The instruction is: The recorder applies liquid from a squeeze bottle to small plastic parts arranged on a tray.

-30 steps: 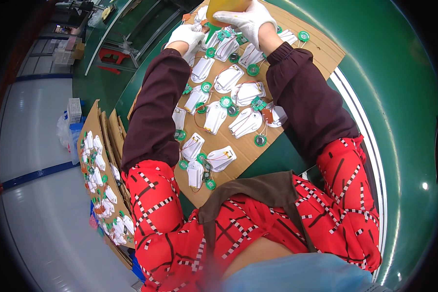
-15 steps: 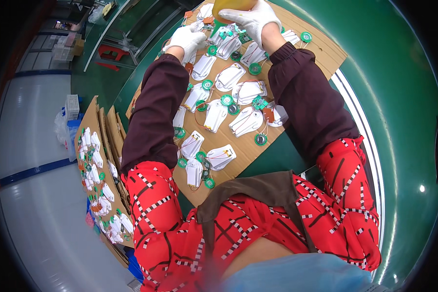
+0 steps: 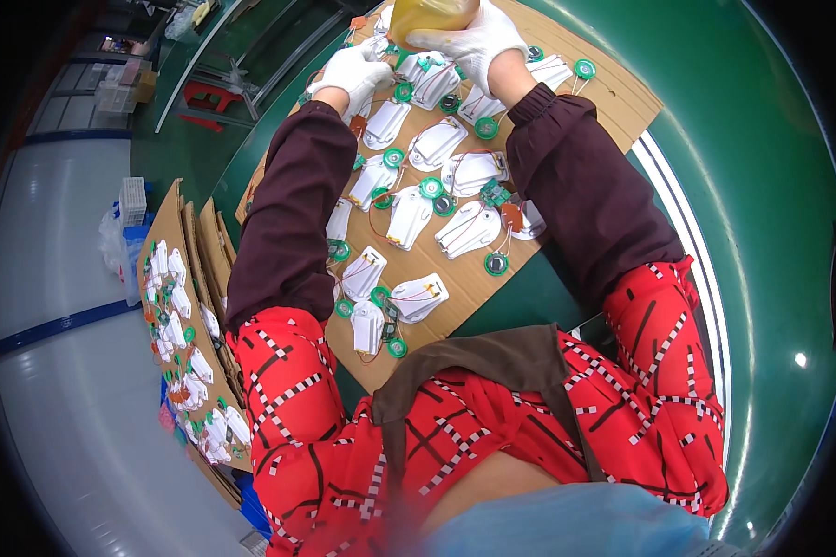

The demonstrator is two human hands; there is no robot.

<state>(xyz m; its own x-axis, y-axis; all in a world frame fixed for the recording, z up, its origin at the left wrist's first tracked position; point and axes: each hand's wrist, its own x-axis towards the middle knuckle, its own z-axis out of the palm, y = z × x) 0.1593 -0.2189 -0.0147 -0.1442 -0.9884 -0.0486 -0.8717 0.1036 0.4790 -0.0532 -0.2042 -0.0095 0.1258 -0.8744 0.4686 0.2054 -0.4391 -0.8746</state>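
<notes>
Head view: white units (image 3: pixel 411 218) on cardboard (image 3: pixel 622 85)
Right hand (image 3: pixel 480 42) — fingers grasping a yellowish container (image 3: pixel 432 19); left hand (image 3: pixel 353 74) — fingers curled, cannot tell whether holding anything.

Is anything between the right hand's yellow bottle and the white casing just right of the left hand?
Only a green circuit board, at the upper end of the white casing. Nothing larger visible separates it from the yellow bottle in the right hand.
</notes>
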